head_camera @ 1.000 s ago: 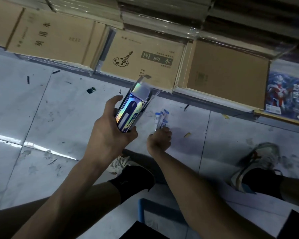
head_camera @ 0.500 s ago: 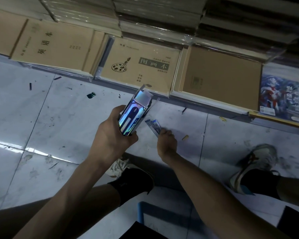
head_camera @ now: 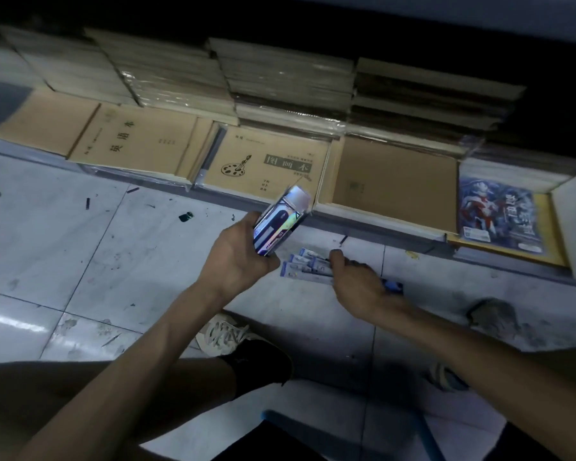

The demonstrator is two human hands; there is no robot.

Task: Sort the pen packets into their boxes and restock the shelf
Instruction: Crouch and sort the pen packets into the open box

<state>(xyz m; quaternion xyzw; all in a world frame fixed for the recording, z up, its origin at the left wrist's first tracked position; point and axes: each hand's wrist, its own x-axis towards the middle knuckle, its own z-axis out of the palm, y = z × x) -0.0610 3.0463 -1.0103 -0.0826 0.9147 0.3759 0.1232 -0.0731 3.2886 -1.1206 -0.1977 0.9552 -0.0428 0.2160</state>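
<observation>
The left hand (head_camera: 236, 261) is closed round a shiny holographic pen box (head_camera: 278, 224), holding it tilted above the floor (head_camera: 80, 254), its open end and raised flap turned toward the low shelf (head_camera: 373, 224); the right hand (head_camera: 358, 282) is down at floor level just beside it, fingers curled over a small bundle of blue-and-white pen packets (head_camera: 305, 267); these fan out leftward from under the hand, their ends near the box's lower end; whether they lie on the tiles or hang just above them I cannot tell; a dark blue bit shows at the hand's other side, too blurred to name; the shelf carries brown notebooks (head_camera: 137, 144) in flat piles; the step in hand, as I judge it, is gathering loose packets to load into the box, with restocking not yet begun; the next move calls for squaring the packets into one neat bundle, lifting them, turning them end-on to the open mouth and sliding them in with the flap held clear; a fanned bundle would likely catch on the rim
</observation>
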